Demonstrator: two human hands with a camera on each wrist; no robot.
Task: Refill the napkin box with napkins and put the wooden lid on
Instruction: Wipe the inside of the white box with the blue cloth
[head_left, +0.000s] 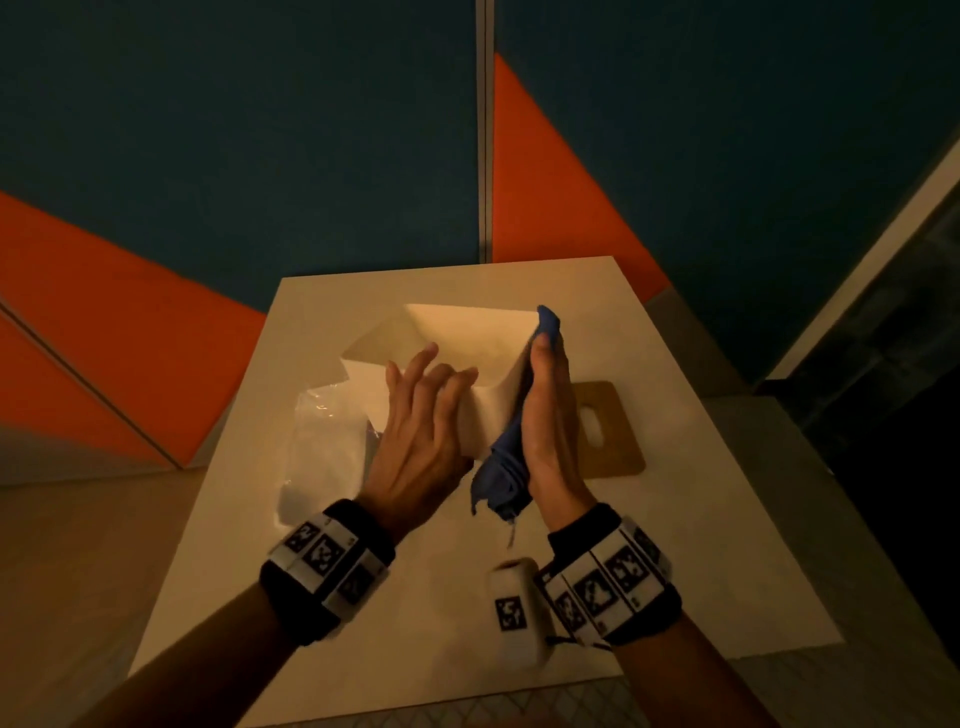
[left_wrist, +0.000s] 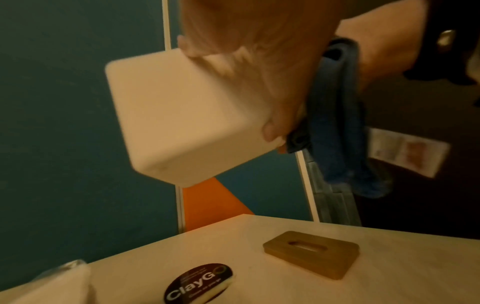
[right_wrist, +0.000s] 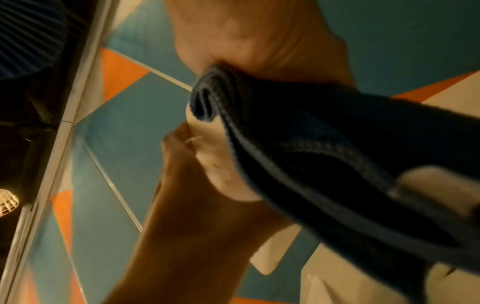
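Note:
The white napkin box (head_left: 457, 332) is lifted off the table and tilted, its open top facing me, with nothing visible inside. My left hand (head_left: 421, 415) grips its near wall, thumb on the outside (left_wrist: 271, 131). A folded blue cloth (head_left: 501, 467) lies against the box's right end. My right hand (head_left: 550, 415) holds the cloth there, thumb over the rim and palm flat along the side. The wooden lid (head_left: 608, 431), with an oval slot, lies flat on the table to the right. A plastic-wrapped napkin pack (head_left: 322, 447) lies to the left.
The white table (head_left: 363, 597) stands against a blue and orange wall panel. A dark oval "ClayGo" sticker (left_wrist: 198, 283) sits on the table between the napkin pack (left_wrist: 52, 286) and the lid (left_wrist: 311, 253). Dark floor lies beyond the table's right edge.

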